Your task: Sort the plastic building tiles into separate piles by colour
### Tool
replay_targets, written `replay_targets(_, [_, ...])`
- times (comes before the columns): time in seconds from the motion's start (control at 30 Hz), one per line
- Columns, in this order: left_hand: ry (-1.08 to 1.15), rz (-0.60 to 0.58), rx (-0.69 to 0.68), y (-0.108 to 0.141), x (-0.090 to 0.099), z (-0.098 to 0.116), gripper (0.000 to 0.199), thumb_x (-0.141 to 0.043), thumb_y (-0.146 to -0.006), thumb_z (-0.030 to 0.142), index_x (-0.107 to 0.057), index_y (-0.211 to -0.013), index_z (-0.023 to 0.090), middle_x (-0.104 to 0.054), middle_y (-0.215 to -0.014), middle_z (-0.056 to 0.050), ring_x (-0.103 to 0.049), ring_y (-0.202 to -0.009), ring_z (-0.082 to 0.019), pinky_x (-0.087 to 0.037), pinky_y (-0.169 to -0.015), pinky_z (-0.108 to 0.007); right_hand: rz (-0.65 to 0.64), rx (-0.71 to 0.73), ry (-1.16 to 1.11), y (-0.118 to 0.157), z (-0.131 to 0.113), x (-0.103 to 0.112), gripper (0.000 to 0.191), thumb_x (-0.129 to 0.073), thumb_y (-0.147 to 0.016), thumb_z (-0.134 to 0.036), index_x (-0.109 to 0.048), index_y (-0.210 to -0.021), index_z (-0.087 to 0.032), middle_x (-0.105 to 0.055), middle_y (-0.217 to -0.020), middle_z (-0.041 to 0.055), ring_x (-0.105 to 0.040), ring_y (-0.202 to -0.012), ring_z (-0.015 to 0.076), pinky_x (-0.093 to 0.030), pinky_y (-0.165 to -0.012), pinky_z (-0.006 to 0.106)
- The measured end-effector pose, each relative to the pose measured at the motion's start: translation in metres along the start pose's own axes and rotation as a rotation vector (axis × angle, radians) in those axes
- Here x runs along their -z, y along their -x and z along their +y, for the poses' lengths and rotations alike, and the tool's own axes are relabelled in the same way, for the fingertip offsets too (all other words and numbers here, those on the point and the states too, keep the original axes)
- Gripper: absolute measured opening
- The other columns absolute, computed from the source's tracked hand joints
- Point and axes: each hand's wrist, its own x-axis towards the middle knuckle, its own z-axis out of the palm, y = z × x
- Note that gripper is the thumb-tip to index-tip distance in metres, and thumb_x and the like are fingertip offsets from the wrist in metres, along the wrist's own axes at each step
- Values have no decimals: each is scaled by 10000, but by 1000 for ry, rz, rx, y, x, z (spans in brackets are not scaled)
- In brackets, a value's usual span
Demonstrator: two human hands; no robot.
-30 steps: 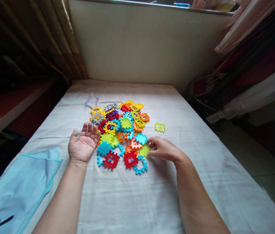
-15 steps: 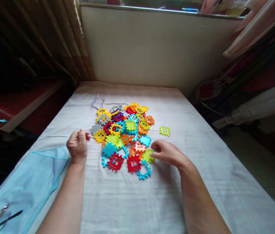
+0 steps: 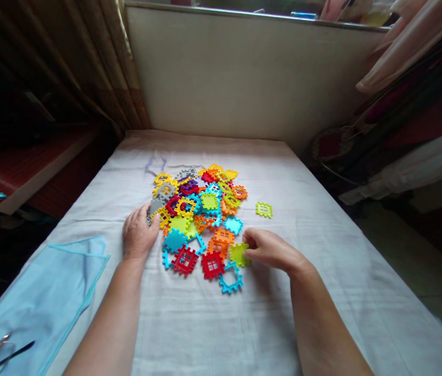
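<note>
A heap of notched plastic building tiles in many colours lies on the sheet. At its left edge my left hand [image 3: 141,232] has its fingers and thumb closed on a plain grey tile [image 3: 157,206], beside a yellow window tile [image 3: 163,218]. On the near right side, my right hand [image 3: 270,249] pinches the edge of a solid lime-green tile [image 3: 238,254]; its fingertips are partly hidden. Close to that tile lie a blue frame tile [image 3: 240,282], a red window tile [image 3: 205,263] and an orange window tile [image 3: 224,235].
One lime-green window tile [image 3: 264,209] lies apart, right of the heap. A light-blue cloth [image 3: 60,282] with eyeglasses [image 3: 9,355] on it covers the left side. Beyond the bed's far edge stands a pale wall [image 3: 221,78]; a curtain [image 3: 103,62] hangs at left.
My left hand has moved right from beside the heap onto the grey tile and closed on it. The lime-green tile in my right hand has shifted slightly, uncovering more of the orange tile.
</note>
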Motion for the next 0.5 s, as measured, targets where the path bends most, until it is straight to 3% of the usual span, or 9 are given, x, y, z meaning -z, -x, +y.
replay_targets(0.1, [39,16,-5,-1,2,1,383,-480,-873,348,-646,-1178,187,-697,-1213,-114,-634,-1142,-258,-470,-1014,-381,-44,66,-243,7,21,12,83,-649,-680,-202,-571,-707,-198,-532,-642,-48,-455,-605,108,-325,-544,218])
replay_targets(0.2, [63,17,12,-3,4,2,378,-479,-868,353,-659,-1154,184,-712,-1162,-108,-656,-1082,-255,-493,-972,-375,53,74,-469,14,41,27,208,-695,-686,-378,-619,-721,-188,-564,-634,-32,-481,-583,115,-374,-539,230])
replay_targets(0.27, [61,8,23,-4,4,1,381,-476,-862,350,-667,-1144,178,-719,-1129,-110,-665,-1045,-264,-505,-943,-385,244,57,-566,11,51,34,296,-712,-673,-459,-650,-758,-182,-601,-655,-15,-509,-584,121,-402,-545,239])
replay_targets(0.4, [48,-6,15,-4,4,0,372,-469,-861,339,-678,-1129,187,-719,-1131,-107,-662,-1031,-273,-505,-933,-402,776,-37,-695,-23,71,29,419,-717,-604,-538,-655,-818,-182,-651,-703,15,-554,-591,136,-433,-526,247])
replay_targets(0.5, [57,-11,22,-5,4,-2,384,-465,-863,361,-685,-1124,187,-721,-1136,-107,-664,-1024,-277,-506,-929,-405,973,-128,-757,-54,86,13,492,-684,-576,-592,-643,-843,-180,-648,-674,12,-583,-569,153,-464,-510,264])
